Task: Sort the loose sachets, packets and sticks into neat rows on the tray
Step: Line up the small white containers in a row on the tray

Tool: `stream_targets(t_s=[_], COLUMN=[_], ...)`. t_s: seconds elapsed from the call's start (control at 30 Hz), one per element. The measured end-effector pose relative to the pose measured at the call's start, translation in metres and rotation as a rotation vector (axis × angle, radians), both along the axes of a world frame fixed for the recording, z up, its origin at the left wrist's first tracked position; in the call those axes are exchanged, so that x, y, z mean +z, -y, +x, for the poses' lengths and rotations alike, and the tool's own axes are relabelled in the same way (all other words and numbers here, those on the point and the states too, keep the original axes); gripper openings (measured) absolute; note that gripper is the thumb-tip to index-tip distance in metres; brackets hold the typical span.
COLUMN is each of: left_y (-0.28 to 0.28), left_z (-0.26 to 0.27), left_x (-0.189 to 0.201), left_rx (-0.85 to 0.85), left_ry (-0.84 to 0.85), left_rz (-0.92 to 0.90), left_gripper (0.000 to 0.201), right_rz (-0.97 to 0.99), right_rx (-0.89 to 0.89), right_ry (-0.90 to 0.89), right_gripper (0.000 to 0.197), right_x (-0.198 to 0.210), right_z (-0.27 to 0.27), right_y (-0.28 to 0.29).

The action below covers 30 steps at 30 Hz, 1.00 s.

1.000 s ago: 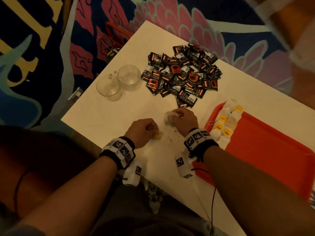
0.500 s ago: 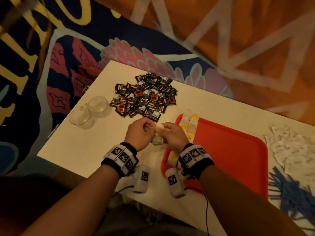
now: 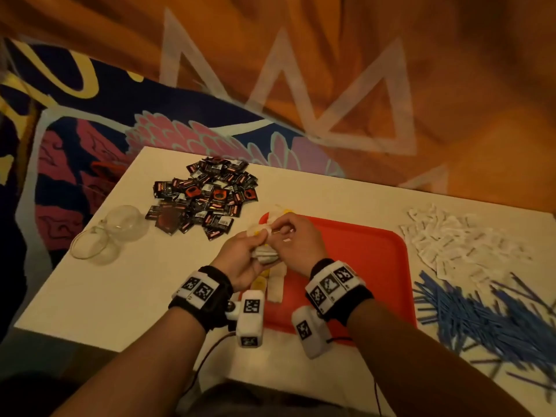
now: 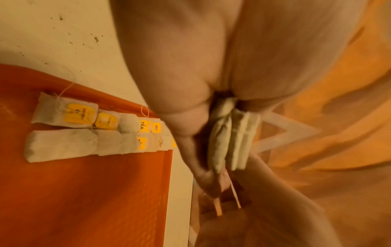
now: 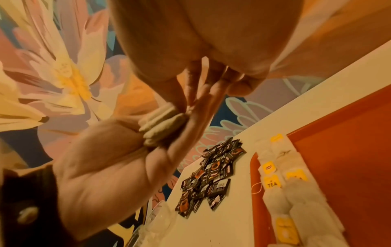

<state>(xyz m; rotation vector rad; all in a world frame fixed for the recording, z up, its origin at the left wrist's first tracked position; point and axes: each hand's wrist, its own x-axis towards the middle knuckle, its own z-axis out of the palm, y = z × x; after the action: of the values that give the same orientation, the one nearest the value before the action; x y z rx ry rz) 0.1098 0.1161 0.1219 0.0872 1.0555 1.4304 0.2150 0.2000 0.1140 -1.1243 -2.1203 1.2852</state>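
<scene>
A small stack of white tea bags (image 3: 266, 254) is held between both hands above the left edge of the red tray (image 3: 367, 266). My left hand (image 3: 255, 240) grips the stack from the left; in the left wrist view the tea bags (image 4: 231, 133) sit edge-on against its fingers. My right hand (image 3: 278, 233) pinches the top of the stack and its strings, and in the right wrist view its fingertips (image 5: 190, 102) lie on the tea bags (image 5: 162, 127). Two short rows of laid tea bags (image 4: 84, 132) with yellow tags run along the tray's left side.
A pile of black sachets (image 3: 204, 200) lies at the back left of the white table (image 3: 126, 284), with two glass cups (image 3: 111, 233) further left. White sachets (image 3: 460, 242) and blue sticks (image 3: 487, 320) lie right of the tray.
Both hands have come up off the table and moved right over the tray's left edge with the tea bags between them. The head view has swung up and right.
</scene>
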Motion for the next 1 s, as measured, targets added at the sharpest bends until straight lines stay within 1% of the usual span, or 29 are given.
stream_targets(t_s=[0.1,0.3,0.4,0.47,0.57,0.6,0.67,0.73,0.83,1.0], left_y=[-0.006,-0.014,-0.015,-0.014,-0.01,-0.008,-0.005,-0.002,-0.002,-0.005], left_z=[0.009,0.028,0.032,0.032,0.025,0.022,0.011,-0.003,-0.021,-0.046], left_x=[0.001,-0.005,-0.01,-0.011,-0.01,-0.008,-0.007,-0.007,-0.004,-0.001], left_rx=[0.011,0.067,0.066,0.065,0.054,0.045,0.009,-0.039,-0.085,-0.036], left_ry=[-0.109,-0.242,-0.316,-0.326,-0.326,-0.329,-0.334,-0.386,-0.54,-0.74], left_rz=[-0.05,-0.111,-0.153,-0.148,-0.126,-0.122,-0.084,-0.048,-0.051,-0.031], left_gripper=[0.029,0.016,0.023,0.027,0.017,0.017,0.024,0.028,0.022,0.022], right_rz=[-0.053,-0.101,-0.192,-0.279,-0.423,-0.461,-0.508,-0.515,-0.472,-0.443], right_rx=[-0.059,-0.024,-0.034,-0.034,-0.053,-0.062,-0.077,-0.09,-0.096,-0.16], right_ry=[-0.029,-0.071,-0.074,-0.109,-0.202,-0.228,-0.258,-0.25,-0.213,-0.16], right_gripper=[0.021,0.026,0.019,0.017,0.014,0.014,0.016,0.017,0.018,0.013], right_x=[0.002,0.007,0.006,0.006,0.008,0.009,0.013,0.017,0.019,0.013], right_z=[0.018,0.043,0.044,0.043,0.038,0.035,0.029,0.021,0.006,-0.017], right_y=[-0.008,-0.016,-0.017,-0.015,-0.007,-0.005,-0.003,-0.002,0.0,0.008])
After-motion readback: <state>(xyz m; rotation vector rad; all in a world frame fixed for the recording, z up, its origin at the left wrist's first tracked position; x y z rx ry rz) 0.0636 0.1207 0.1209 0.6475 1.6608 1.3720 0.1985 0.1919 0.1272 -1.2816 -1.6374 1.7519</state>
